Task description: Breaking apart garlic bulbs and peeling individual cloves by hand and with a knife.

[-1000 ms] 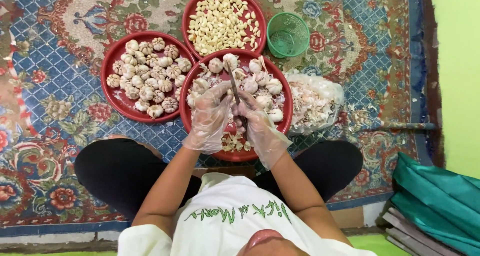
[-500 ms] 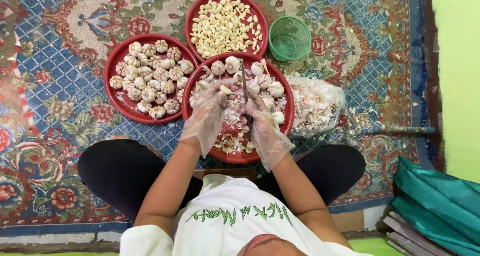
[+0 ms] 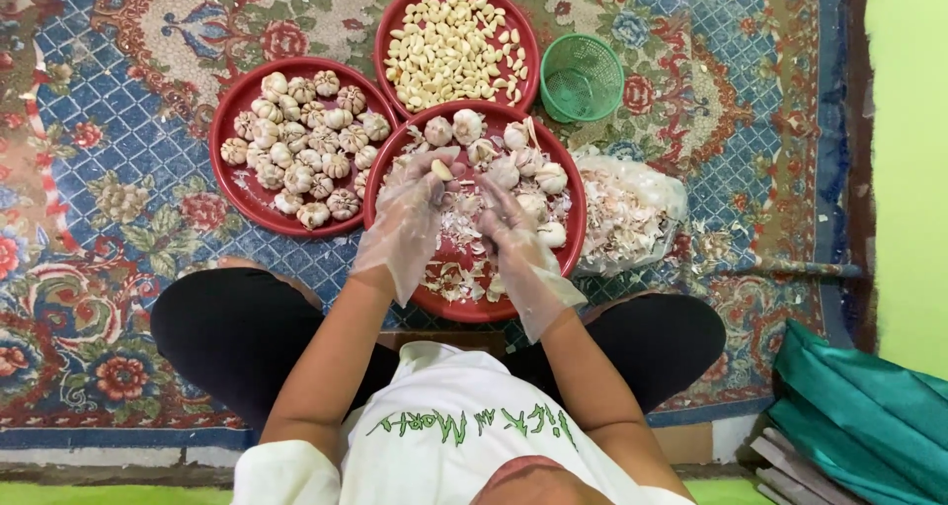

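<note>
Both hands wear thin clear plastic gloves and work over the near red tray (image 3: 553,258), which holds garlic bulbs and loose papery skins. My left hand (image 3: 410,209) pinches a peeled garlic clove (image 3: 441,169) at its fingertips. My right hand (image 3: 513,231) is cupped just right of it, fingers curled on a bit of garlic skin over the tray's middle. Whole garlic bulbs (image 3: 296,150) fill the red tray (image 3: 229,184) at left. Peeled cloves (image 3: 454,46) fill the far red tray (image 3: 395,21).
A small green mesh basket (image 3: 581,76) stands right of the far tray. A clear plastic bag of garlic skins (image 3: 627,214) lies right of the near tray. Everything sits on a patterned carpet (image 3: 118,90). Folded teal cloth (image 3: 859,416) is at lower right. My crossed legs (image 3: 237,337) frame the near tray.
My left hand has lifted away from the right, now showing a peeled clove at its fingertips. The right hand has stayed low over the skins.
</note>
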